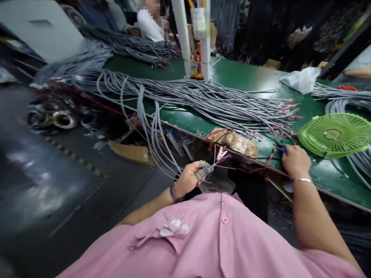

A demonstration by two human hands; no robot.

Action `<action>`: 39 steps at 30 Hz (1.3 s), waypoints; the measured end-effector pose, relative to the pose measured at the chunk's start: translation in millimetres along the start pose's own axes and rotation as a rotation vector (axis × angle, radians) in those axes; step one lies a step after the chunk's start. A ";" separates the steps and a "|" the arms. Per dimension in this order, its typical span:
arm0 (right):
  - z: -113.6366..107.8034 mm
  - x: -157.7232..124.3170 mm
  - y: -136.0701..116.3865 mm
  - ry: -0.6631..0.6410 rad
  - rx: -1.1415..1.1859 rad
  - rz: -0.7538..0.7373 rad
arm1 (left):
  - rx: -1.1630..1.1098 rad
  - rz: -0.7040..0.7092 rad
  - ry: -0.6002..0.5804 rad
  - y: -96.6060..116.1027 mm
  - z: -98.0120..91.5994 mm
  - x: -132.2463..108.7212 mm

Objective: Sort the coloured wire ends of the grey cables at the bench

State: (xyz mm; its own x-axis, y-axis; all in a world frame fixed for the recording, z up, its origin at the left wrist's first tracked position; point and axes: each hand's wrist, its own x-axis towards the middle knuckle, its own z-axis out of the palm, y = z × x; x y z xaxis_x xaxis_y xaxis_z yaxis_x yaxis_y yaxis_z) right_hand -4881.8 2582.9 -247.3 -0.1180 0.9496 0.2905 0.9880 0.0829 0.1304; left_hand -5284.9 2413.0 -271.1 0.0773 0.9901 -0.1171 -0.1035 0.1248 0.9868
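My left hand (pixel 189 178), with grey and yellow covers on some fingertips, is closed round the end of a grey cable (pixel 212 167). Thin coloured wires (pixel 222 155) fan out from the cable end: pink, red, blue and others. Over the bench's front edge, my right hand (pixel 296 162) curls round a small blue-handled tool (pixel 283 149); its kind is too small to make out. Between the hands, a tape-wrapped block (pixel 233 142) sits at the bench edge, with red and orange wires at its left end. A twisted red wire (pixel 269 159) hangs close to my right hand.
A long bundle of grey cables (pixel 185 96) lies along the green bench (pixel 240 77), some looping over its front edge. A green fan (pixel 333 134) stands at right, near a clear plastic bag (pixel 303 79). White posts (pixel 183 34) rise mid-bench. Another person (pixel 150 25) sits beyond.
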 end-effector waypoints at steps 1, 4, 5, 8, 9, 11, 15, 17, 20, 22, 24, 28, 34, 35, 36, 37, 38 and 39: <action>0.4 -0.5 -1.2 0.013 0.000 0.022 | -0.002 -0.004 0.006 1.9 1.5 0.7; -10.0 -11.3 -15.4 0.082 0.143 0.077 | -0.015 -0.012 0.034 4.3 3.1 2.1; -17.0 -18.7 -24.7 0.123 0.251 0.084 | -0.016 -0.012 0.042 4.5 3.3 2.4; -41.8 -50.0 -66.2 0.043 0.713 0.002 | -0.015 -0.006 0.066 5.7 5.0 3.3; -49.1 -61.5 -83.0 -0.049 0.847 -0.073 | -0.016 -0.005 0.074 6.4 6.2 3.7; -58.8 -82.5 -116.9 -0.203 1.001 -0.281 | -0.022 -0.012 0.089 7.8 9.7 4.3; -57.6 -106.6 -166.5 -0.362 0.983 -0.500 | -0.010 -0.007 0.131 7.6 16.9 4.5; -51.8 -109.2 -178.0 -0.320 0.922 -0.490 | 0.004 0.013 0.154 5.1 19.4 3.9; -44.3 -105.7 -183.9 -0.188 0.808 -0.497 | 0.018 0.047 0.161 0.3 22.0 2.2; -41.8 -101.4 -184.9 -0.078 0.718 -0.518 | 0.025 0.065 0.151 -1.5 23.8 0.5; -41.0 -97.2 -185.8 0.011 0.643 -0.547 | 0.045 0.084 0.142 -1.2 25.7 -1.5; -42.3 -91.5 -189.0 0.070 0.578 -0.605 | 0.110 0.134 0.136 2.3 28.7 -3.4; -41.1 -90.1 -181.8 0.053 0.764 -0.609 | 0.182 0.172 0.091 -7.9 23.4 0.7; -39.3 -90.4 -176.4 0.051 0.812 -0.588 | 0.220 0.175 0.078 -12.8 19.6 1.1; -37.1 -90.3 -168.9 0.060 0.844 -0.553 | 0.286 0.171 0.055 -18.5 14.6 1.0; -34.4 -89.6 -159.3 0.080 0.852 -0.501 | 0.387 0.159 0.015 -24.7 8.4 0.5; -31.4 -87.8 -147.5 0.110 0.834 -0.431 | 0.526 0.139 -0.046 -31.1 1.3 -0.5; -28.1 -84.6 -133.6 0.149 0.789 -0.345 | 0.680 0.113 -0.117 -37.1 -6.6 -1.7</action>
State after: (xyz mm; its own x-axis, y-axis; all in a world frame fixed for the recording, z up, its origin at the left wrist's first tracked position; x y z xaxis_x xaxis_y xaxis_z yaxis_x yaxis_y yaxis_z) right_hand -5006.6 2483.0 -262.7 -0.3809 0.7879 0.4838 0.6690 0.5961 -0.4440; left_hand -5287.7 2407.0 -308.2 0.2126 0.9765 -0.0347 0.5233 -0.0838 0.8480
